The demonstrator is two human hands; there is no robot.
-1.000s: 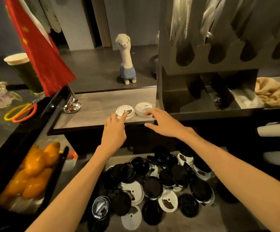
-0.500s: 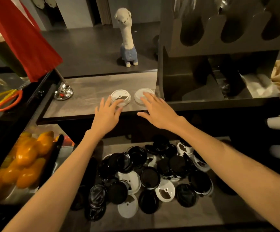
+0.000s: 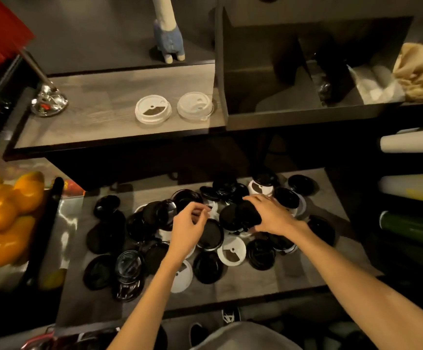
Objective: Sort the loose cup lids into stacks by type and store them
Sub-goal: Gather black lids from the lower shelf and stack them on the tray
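Note:
Two white lids sit side by side on the upper shelf (image 3: 99, 127): one with a dark opening (image 3: 153, 111) and a plain one (image 3: 195, 106) to its right. Below, a pile of several black and white lids (image 3: 139, 238) covers the lower counter. My right hand (image 3: 271, 215) grips a black lid (image 3: 248, 215) in the middle of the pile. My left hand (image 3: 189, 227) hovers over the pile with its fingers loosely curled, close to a white lid edge; whether it holds anything is unclear.
A dark organiser box (image 3: 293, 114) stands right of the two white lids. A flag base (image 3: 48, 103) and a toy llama (image 3: 168, 44) are at the back. Oranges (image 3: 5, 218) fill a tray on the left. Cup stacks (image 3: 412, 142) jut in from the right.
Both hands left the two white lids on the upper shelf and came down to the pile. My right hand took hold of a black lid. The view tilted downward.

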